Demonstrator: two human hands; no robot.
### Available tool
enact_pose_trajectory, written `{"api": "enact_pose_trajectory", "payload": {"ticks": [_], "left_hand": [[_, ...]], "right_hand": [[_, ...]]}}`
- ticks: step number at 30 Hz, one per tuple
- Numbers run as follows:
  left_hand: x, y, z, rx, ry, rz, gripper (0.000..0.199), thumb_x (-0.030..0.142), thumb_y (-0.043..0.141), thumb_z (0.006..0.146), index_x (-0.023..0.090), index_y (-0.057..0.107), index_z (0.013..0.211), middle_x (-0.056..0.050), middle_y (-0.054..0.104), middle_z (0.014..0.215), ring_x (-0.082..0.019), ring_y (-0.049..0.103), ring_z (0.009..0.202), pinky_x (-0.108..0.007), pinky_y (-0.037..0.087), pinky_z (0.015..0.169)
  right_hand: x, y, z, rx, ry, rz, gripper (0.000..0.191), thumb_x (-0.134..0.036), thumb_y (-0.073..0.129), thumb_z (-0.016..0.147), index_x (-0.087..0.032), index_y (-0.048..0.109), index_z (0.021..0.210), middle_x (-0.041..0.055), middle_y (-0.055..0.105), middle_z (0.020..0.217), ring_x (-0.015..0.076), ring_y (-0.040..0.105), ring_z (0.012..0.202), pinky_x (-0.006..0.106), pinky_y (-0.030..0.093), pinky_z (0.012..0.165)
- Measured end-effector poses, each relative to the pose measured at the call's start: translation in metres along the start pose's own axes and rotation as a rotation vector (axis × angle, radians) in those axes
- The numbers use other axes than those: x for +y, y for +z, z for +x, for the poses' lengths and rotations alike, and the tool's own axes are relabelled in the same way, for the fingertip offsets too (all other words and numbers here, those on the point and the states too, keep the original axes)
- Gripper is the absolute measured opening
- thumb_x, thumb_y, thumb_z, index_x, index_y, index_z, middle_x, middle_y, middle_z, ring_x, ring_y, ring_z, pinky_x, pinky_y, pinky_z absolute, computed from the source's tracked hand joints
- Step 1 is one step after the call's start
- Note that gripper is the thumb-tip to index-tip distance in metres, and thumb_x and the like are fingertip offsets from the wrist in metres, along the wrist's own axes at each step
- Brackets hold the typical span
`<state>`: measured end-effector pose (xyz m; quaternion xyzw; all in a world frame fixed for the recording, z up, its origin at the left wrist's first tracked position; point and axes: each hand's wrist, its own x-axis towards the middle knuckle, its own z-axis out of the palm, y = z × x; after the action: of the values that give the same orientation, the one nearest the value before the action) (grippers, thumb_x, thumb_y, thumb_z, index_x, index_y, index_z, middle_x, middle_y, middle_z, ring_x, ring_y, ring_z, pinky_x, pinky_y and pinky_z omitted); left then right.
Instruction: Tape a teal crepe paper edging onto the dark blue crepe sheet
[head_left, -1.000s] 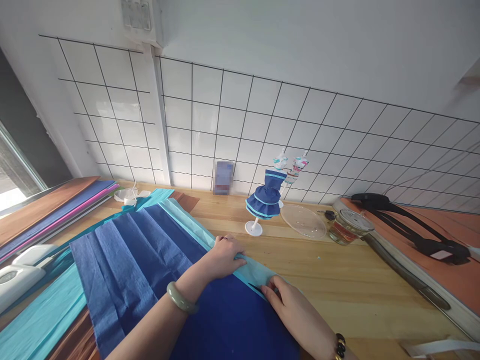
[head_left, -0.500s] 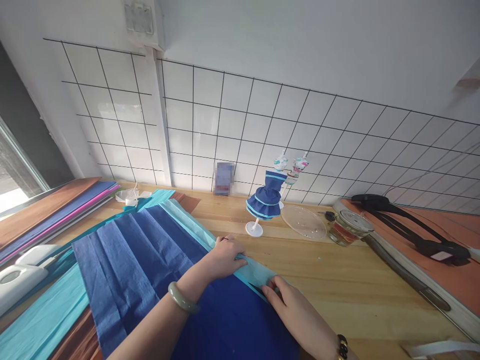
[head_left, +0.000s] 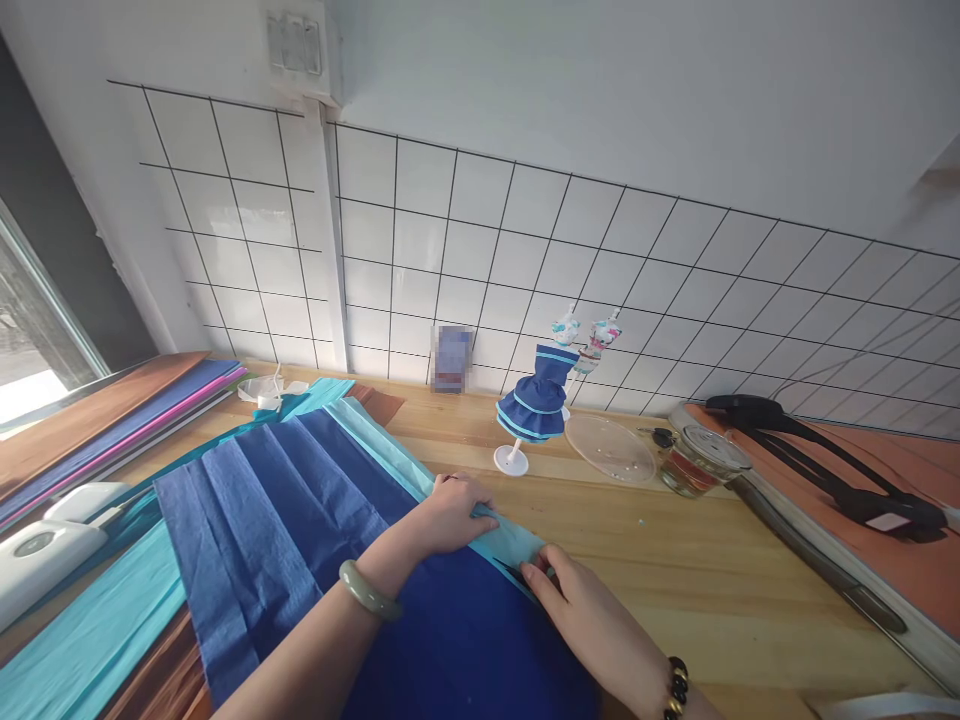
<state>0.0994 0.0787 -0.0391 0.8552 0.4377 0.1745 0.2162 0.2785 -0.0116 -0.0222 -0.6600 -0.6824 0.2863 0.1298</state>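
Note:
A large sheet of dark blue crepe paper (head_left: 300, 500), creased into folds, lies across the table with a light blue crepe paper strip (head_left: 375, 437) along its far edge. My left hand (head_left: 456, 512) is closed on that strip, fingers curled over its far side and thumb on top. Further right along the same edge, my right hand (head_left: 559, 585) pinches the light blue paper between thumb and bent fingers. A thin dark sliver shows beside the right thumb; whether it is a blade or a gap, I cannot tell. Both palms are hidden.
Beyond my hands stands a small dress form in a blue ruffled dress (head_left: 532, 400), with two smaller patterned ones behind. A clear lid (head_left: 609, 447) and a glass jar (head_left: 701, 460) sit right of it. Colored paper (head_left: 82, 590) and a white device (head_left: 45, 545) lie left.
The view has shifted slightly. My right hand has edged a little closer to the left along the light blue strip; my left hand stays in place on the paper.

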Motion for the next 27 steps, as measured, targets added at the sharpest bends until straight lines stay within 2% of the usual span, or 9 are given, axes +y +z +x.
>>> {"api": "enact_pose_trajectory", "payload": {"ticks": [27], "left_hand": [[-0.0038, 0.0023, 0.0015, 0.002, 0.014, 0.011, 0.013, 0.031, 0.059, 0.077, 0.024, 0.065, 0.085, 0.002, 0.066, 0.089, -0.020, 0.055, 0.096, -0.031, 0.035, 0.084]], "right_hand": [[-0.0101, 0.0087, 0.0061, 0.006, -0.027, -0.022, 0.026, -0.040, 0.031, 0.091, -0.024, 0.040, 0.073, 0.0009, 0.060, 0.070, 0.0182, 0.057, 0.067, 0.027, 0.033, 0.058]]}}
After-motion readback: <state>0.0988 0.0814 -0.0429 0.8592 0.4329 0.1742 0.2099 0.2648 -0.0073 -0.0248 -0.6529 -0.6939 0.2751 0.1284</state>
